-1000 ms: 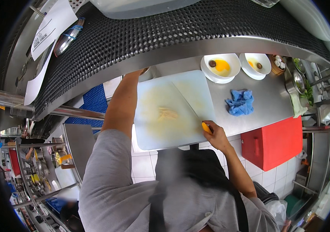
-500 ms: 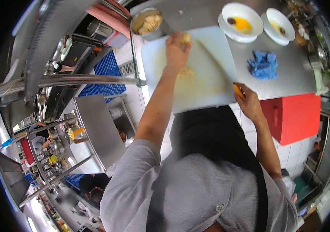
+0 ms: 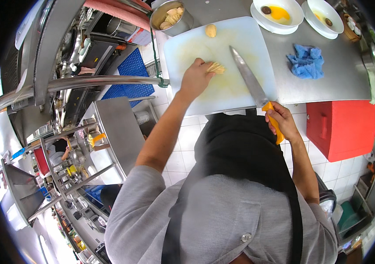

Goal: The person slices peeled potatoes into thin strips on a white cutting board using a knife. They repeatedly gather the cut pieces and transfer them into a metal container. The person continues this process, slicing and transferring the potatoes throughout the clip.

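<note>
Head view looks straight down on a pale yellow piece of food (image 3: 216,67) lying near the middle of a white cutting board (image 3: 244,35). Left hand (image 3: 195,79) rests on the board with its fingers curled down onto that piece, pinning it at its near-left edge. Right hand (image 3: 283,119) is off the board's near-right corner, fingers wrapped fully around the yellow handle of a knife (image 3: 251,80); the long steel blade slants up and away across the board, its tip ending just right of the held piece and apart from it. Whether the blade touches the board cannot be told.

At the board's far edge sits a second, rounder yellow lump (image 3: 211,30). Just beyond the board's far-left corner stands a metal pot (image 3: 186,24) filled with similar pale pieces. Beyond the far-right corner are two white bowls: the nearer bowl (image 3: 279,11) holds yellow liquid with a dark spot, the farther bowl (image 3: 326,14) likewise. Right of the board, on the steel counter (image 3: 341,86), lies a crumpled blue cloth (image 3: 306,60). Below the counter, right of the knife hand, a red box (image 3: 341,127) stands on the tiled floor
</note>
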Motion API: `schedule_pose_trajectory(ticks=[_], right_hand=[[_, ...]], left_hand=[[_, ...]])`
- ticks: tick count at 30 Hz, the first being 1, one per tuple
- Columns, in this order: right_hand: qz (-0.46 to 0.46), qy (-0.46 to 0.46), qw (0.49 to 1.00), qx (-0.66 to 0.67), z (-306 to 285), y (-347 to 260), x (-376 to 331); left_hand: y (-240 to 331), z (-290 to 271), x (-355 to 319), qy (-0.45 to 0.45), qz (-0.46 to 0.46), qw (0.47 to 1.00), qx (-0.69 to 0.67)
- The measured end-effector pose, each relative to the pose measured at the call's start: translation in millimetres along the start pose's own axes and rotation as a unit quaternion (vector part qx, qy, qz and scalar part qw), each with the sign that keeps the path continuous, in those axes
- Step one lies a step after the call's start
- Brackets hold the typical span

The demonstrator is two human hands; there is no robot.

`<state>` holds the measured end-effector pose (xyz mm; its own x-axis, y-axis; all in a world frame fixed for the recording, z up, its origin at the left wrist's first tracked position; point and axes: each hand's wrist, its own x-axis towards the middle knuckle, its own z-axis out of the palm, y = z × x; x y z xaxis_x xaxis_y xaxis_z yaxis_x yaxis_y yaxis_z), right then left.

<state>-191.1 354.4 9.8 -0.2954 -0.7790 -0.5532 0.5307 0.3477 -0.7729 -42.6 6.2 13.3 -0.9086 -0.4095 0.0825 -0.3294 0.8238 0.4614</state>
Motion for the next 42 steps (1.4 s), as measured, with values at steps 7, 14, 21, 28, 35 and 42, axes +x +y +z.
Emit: schedule_pose_trajectory(ticks=[7,14,21,28,35,42], right_hand=[[0.018,-0.119,0.993,-0.016,30.7,5.3,29.4],[-0.045,-0.118,0.990,-0.066,63.7,-57.4,32.0],[-0.092,-0.102,0.975,-0.174,121.3,-215.1,112.4],[-0.107,-0.022,0.978,-0.178,116.5,-236.3,89.4],[-0.103,-0.028,0.974,-0.201,129.0,-215.3,133.1],[-0.082,0.004,0.978,-0.194,93.9,-212.8,64.5]], left_hand=[[6.5,27.2,-10.1,0.147,-0.121,0.980,-0.065],[-1.5,0.8,11.3,0.261,-0.135,0.947,-0.131],[-139.1,-104.0,158.3,0.229,-0.166,0.956,-0.074],[-205.4,-79.4,205.6,0.316,-0.120,0.925,0.175],[-176.0,-76.5,205.5,0.380,-0.067,0.922,0.025],[-157.8,-72.5,192.8,0.354,-0.171,0.912,0.114]])
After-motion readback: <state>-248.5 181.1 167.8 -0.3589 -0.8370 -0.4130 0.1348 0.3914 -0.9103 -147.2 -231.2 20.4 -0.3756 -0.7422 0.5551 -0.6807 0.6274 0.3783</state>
